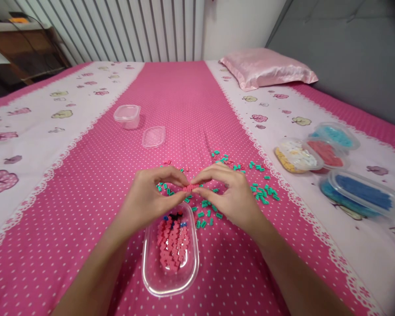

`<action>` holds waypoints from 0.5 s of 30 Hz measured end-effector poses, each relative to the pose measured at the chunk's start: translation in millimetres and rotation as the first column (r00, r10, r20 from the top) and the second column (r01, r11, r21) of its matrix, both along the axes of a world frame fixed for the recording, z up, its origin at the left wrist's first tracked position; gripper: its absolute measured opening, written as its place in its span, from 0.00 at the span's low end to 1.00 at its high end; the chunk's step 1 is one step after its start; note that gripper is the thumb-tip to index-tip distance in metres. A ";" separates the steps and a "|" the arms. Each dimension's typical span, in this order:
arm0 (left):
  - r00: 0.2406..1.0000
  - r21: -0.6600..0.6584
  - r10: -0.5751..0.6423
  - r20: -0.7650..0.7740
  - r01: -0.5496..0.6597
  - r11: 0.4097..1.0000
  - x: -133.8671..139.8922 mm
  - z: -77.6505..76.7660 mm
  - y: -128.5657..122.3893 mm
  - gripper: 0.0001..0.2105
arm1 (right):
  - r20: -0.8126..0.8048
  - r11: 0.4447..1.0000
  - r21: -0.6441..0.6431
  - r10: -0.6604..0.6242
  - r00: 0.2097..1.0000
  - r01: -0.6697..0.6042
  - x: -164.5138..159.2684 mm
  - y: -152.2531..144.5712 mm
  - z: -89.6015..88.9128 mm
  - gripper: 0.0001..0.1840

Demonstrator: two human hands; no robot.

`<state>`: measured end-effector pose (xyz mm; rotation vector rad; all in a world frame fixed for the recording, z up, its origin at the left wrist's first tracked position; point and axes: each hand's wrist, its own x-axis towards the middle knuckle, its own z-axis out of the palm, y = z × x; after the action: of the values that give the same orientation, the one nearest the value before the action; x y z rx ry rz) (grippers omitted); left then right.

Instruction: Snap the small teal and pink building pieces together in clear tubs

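Note:
Between the fingertips of both hands is a short strip of small red plastic building pieces [191, 187]. My left hand [156, 188] pinches its left end, and my right hand [227, 186] pinches the right end. Just below them sits a clear plastic container [148, 263] holding joined red strips [173, 245], with a few blue and black pieces at its far end. Loose green pieces [265, 193] lie scattered on the pink dotted bedspread around and beyond my hands, with some red ones among them.
To the right stand lidded containers of light blue [335, 136], red [327, 153], white and yellow [298, 156], and dark blue pieces [362, 193]. Farther off are a clear tub [127, 116] and a clear lid [154, 137]. A pink pillow [266, 68] lies at the back right.

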<state>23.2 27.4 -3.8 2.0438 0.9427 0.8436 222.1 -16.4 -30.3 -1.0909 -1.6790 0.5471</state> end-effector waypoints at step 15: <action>0.999 0.089 -0.010 -0.045 0.014 0.996 -0.4 1.6 -3.1 0.05 | -0.541 0.932 -0.280 0.044 0.840 -0.229 -7.2 5.0 -11.9 0.12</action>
<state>22.8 24.3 -2.2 2.1503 0.9308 0.8506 214.9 -11.4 -42.1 -0.9385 -1.2011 1.1532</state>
